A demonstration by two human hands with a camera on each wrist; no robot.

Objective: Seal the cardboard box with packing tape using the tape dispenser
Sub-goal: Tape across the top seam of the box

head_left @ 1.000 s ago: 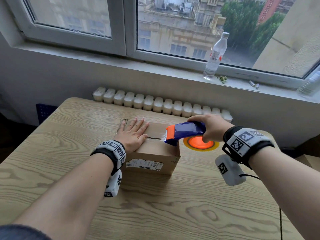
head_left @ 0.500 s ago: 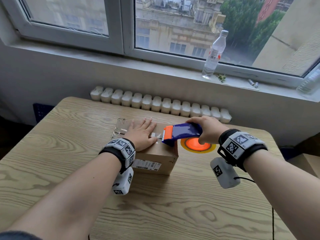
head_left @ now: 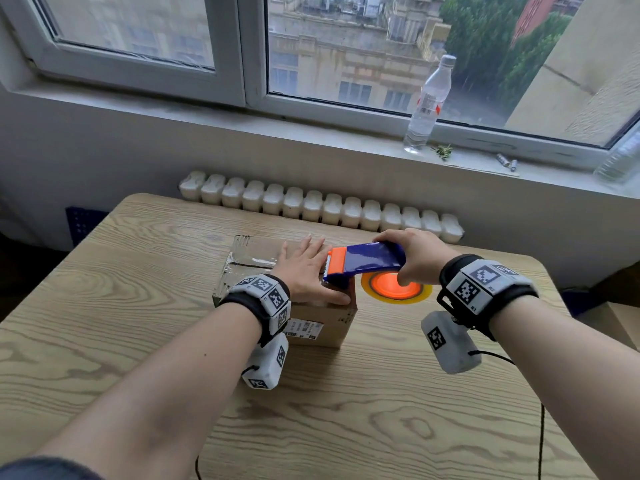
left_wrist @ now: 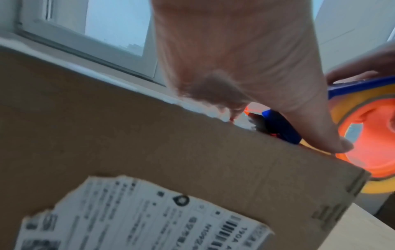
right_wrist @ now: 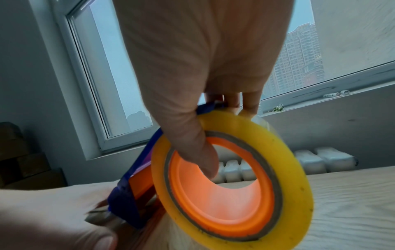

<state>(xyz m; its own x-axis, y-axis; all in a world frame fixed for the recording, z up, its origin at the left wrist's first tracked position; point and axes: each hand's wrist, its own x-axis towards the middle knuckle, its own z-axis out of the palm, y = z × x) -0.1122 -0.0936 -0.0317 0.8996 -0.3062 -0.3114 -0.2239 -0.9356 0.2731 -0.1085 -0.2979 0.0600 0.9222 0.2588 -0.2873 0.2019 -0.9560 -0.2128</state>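
Head view: my left hand [head_left: 304,271] lies flat, fingers straight, on the cardboard box [head_left: 322,317] mid-counter [head_left: 138,306]. My right hand [head_left: 419,258] grips the tape dispenser [head_left: 363,261] at the box's right edge.

Left wrist view: thumb on the box's near top edge.

Right wrist view: thumb hooked inside the tape roll [right_wrist: 286,186].

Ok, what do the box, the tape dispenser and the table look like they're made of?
Box: brown corrugated cardboard, matte, with creased edges and a torn paper label. Tape dispenser: glossy moulded plastic, blue body with orange front and core, apparently; its teeth are too small to judge. Table: pale wood-grain top, possibly laminate, not solid wood.
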